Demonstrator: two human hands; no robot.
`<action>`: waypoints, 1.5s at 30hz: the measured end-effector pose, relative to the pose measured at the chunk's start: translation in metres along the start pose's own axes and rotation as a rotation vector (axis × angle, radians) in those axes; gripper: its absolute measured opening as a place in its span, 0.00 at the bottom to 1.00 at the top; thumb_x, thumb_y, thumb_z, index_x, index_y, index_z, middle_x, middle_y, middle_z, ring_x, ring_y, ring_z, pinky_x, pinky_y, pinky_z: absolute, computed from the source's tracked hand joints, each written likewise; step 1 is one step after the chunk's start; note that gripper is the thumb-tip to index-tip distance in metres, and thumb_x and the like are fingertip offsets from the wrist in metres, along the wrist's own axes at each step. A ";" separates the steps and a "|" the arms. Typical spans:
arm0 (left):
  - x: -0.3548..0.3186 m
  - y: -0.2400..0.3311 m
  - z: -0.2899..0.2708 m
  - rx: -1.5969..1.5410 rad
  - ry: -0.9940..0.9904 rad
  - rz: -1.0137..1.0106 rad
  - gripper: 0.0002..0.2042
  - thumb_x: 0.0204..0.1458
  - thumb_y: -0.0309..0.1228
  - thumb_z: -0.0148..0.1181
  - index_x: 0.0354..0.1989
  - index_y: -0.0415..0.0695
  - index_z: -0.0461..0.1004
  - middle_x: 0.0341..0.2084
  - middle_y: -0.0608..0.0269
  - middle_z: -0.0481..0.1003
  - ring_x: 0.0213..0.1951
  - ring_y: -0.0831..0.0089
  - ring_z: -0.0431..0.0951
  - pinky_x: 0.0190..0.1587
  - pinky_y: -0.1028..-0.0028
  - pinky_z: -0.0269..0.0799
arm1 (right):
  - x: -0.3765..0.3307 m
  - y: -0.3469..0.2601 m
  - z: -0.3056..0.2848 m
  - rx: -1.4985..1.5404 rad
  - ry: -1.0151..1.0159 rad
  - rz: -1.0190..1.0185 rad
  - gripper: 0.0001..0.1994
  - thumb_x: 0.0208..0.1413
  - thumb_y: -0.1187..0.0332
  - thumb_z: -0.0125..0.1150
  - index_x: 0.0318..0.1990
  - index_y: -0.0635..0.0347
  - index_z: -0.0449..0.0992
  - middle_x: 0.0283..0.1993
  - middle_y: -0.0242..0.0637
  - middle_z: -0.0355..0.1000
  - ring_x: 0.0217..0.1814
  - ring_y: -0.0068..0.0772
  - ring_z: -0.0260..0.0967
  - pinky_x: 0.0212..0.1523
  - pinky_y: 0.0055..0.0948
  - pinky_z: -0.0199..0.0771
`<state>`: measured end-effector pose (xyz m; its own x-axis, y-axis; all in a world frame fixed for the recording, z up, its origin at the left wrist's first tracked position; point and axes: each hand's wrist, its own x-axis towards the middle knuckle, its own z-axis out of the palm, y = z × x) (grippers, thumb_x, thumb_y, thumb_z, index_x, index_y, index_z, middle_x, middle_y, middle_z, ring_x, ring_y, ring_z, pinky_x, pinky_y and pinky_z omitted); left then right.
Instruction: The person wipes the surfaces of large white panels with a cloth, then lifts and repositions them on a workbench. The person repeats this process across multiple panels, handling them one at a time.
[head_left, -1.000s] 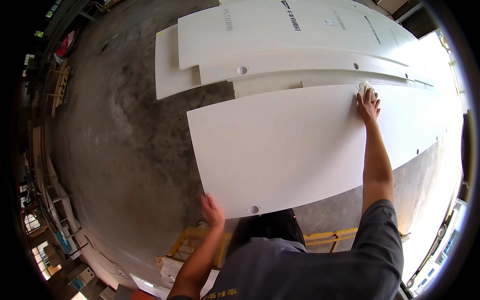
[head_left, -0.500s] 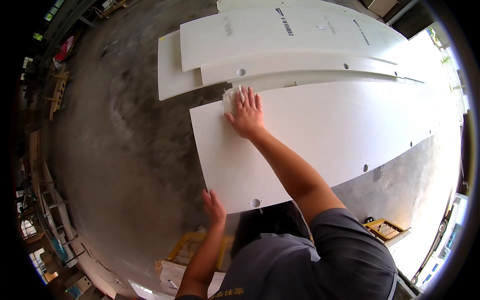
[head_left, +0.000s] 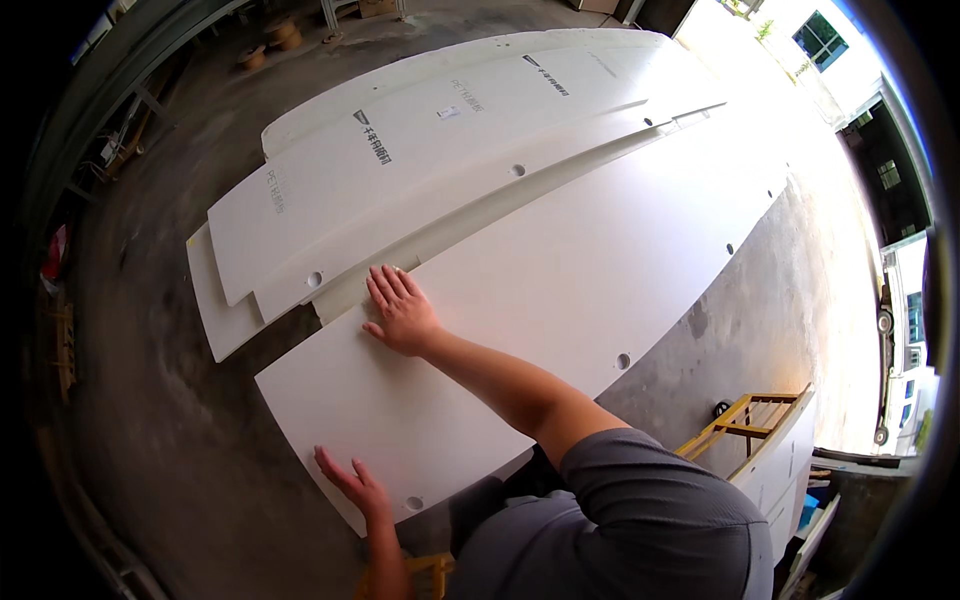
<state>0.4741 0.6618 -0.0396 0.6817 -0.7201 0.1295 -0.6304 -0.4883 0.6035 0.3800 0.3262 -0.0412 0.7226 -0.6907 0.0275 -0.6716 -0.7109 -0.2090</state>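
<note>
A long white panel [head_left: 570,230] with round holes along its near edge lies in front of me. My right hand [head_left: 403,318] is pressed flat on it near the far edge, fingers stretched out. Whether a cloth lies beneath those fingers I cannot make out against the white surface. At the panel's left end, my left hand [head_left: 352,487] is at the short edge close to the near corner, its fingers straight and thumb apart.
Beyond the panel lies a stack of white boards [head_left: 330,190] with dark and pale print and round holes. A yellow frame [head_left: 745,425] holding pale boards stands at my right. Wooden spools [head_left: 285,36] sit at the far left on the concrete floor [head_left: 150,330].
My view has turned to the right, so the panels now slant across it. The pale cloth seen under my right fingers no longer shows plainly. Both hands remain at the panel.
</note>
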 end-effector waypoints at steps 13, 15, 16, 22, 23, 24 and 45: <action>0.191 0.357 0.316 0.469 -0.302 0.264 0.37 0.65 0.47 0.51 0.75 0.35 0.52 0.76 0.44 0.52 0.77 0.52 0.49 0.78 0.53 0.39 | -0.085 0.617 -0.110 -0.170 0.180 0.596 0.39 0.68 0.42 0.45 0.76 0.64 0.55 0.83 0.45 0.45 0.86 0.47 0.34 0.82 0.46 0.34; 0.194 0.370 0.327 0.380 -0.333 0.257 0.32 0.66 0.44 0.49 0.73 0.37 0.56 0.73 0.45 0.57 0.74 0.51 0.55 0.77 0.53 0.42 | -0.093 0.664 -0.119 -0.166 0.234 0.831 0.38 0.68 0.42 0.45 0.76 0.62 0.56 0.83 0.46 0.45 0.86 0.51 0.34 0.81 0.55 0.32; 0.194 0.365 0.325 0.329 -0.328 0.227 0.30 0.66 0.42 0.47 0.72 0.37 0.58 0.72 0.45 0.59 0.73 0.50 0.57 0.76 0.52 0.44 | -0.079 0.640 -0.121 -0.136 0.222 0.875 0.38 0.68 0.41 0.45 0.75 0.62 0.57 0.83 0.46 0.45 0.85 0.52 0.34 0.80 0.57 0.32; 0.197 0.339 0.327 -0.117 -0.022 0.230 0.25 0.66 0.36 0.41 0.68 0.38 0.63 0.67 0.47 0.65 0.69 0.47 0.63 0.74 0.49 0.48 | -0.036 0.339 -0.075 0.099 -0.084 -0.079 0.42 0.68 0.36 0.37 0.76 0.61 0.55 0.82 0.41 0.48 0.85 0.43 0.38 0.82 0.48 0.29; 0.196 0.334 0.324 -0.114 0.009 0.241 0.25 0.66 0.36 0.40 0.68 0.38 0.63 0.67 0.48 0.65 0.69 0.47 0.62 0.74 0.48 0.47 | -0.033 0.349 -0.073 0.104 -0.101 -0.058 0.42 0.68 0.36 0.37 0.76 0.62 0.55 0.82 0.41 0.48 0.85 0.43 0.38 0.82 0.48 0.29; 0.193 0.331 0.318 -0.067 0.010 0.231 0.26 0.66 0.37 0.40 0.69 0.38 0.62 0.67 0.48 0.65 0.70 0.47 0.61 0.74 0.47 0.46 | -0.029 0.370 -0.073 0.110 -0.123 -0.049 0.42 0.68 0.36 0.37 0.76 0.62 0.56 0.82 0.40 0.47 0.85 0.43 0.38 0.82 0.49 0.29; 0.104 0.277 0.280 -0.168 0.236 -0.224 0.33 0.71 0.46 0.40 0.75 0.34 0.51 0.76 0.42 0.50 0.77 0.51 0.49 0.76 0.51 0.45 | 0.002 0.259 -0.057 0.268 -0.193 -0.303 0.43 0.67 0.39 0.43 0.77 0.67 0.52 0.83 0.47 0.44 0.86 0.46 0.31 0.83 0.48 0.25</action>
<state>0.2668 0.3137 -0.0795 0.8753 -0.4611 0.1456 -0.3993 -0.5194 0.7555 0.1980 0.1336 -0.0391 0.9146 -0.4011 -0.0512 -0.3771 -0.8001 -0.4665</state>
